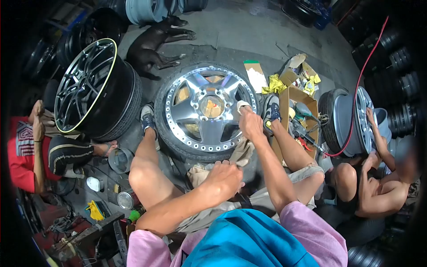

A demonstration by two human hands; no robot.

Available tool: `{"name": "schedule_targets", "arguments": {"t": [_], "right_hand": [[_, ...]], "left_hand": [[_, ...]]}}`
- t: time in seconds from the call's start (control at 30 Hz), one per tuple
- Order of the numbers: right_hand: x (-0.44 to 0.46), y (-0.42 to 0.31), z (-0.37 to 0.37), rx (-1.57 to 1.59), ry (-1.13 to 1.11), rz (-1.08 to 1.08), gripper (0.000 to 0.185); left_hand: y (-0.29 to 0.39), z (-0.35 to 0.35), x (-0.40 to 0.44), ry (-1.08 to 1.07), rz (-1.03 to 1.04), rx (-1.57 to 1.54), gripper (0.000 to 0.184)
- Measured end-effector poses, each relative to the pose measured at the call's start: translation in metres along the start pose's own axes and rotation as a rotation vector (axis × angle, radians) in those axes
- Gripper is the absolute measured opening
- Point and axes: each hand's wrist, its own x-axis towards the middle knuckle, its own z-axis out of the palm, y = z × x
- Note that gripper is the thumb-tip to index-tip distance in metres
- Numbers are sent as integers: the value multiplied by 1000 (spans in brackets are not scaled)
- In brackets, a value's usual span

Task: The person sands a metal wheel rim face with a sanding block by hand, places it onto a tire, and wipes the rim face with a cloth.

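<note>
A polished silver alloy wheel (209, 129) with a ring of small bolts lies flat on a tire (163, 133) between my feet. My right hand (251, 122) is closed on a small whitish cloth (243, 104) and presses it toward the wheel's right edge. Nearer my lap, my left hand (224, 178) is curled closed; what its fingers hold, if anything, is hidden. Beige cloth (198, 175) lies beside that hand, and more greyish cloth (242, 152) hangs near the tire's lower right edge.
A black dog (153, 44) lies beyond the wheel. At right stands a cardboard box (298, 95) with power tools; a red hose (356, 93) runs past it. One person (26, 151) sits left by a large wheel (89, 86), another (378, 191) right by a grey wheel (356, 118).
</note>
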Motion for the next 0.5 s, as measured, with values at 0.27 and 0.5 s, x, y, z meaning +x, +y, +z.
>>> {"name": "schedule_targets", "arguments": {"t": [0.27, 0.5], "right_hand": [[-29, -26, 2, -25, -73, 38, 22], [-16, -23, 7, -44, -43, -26, 21]], "left_hand": [[-5, 8, -7, 124, 19, 12, 38], [-4, 1, -6, 152, 25, -44, 35]]}}
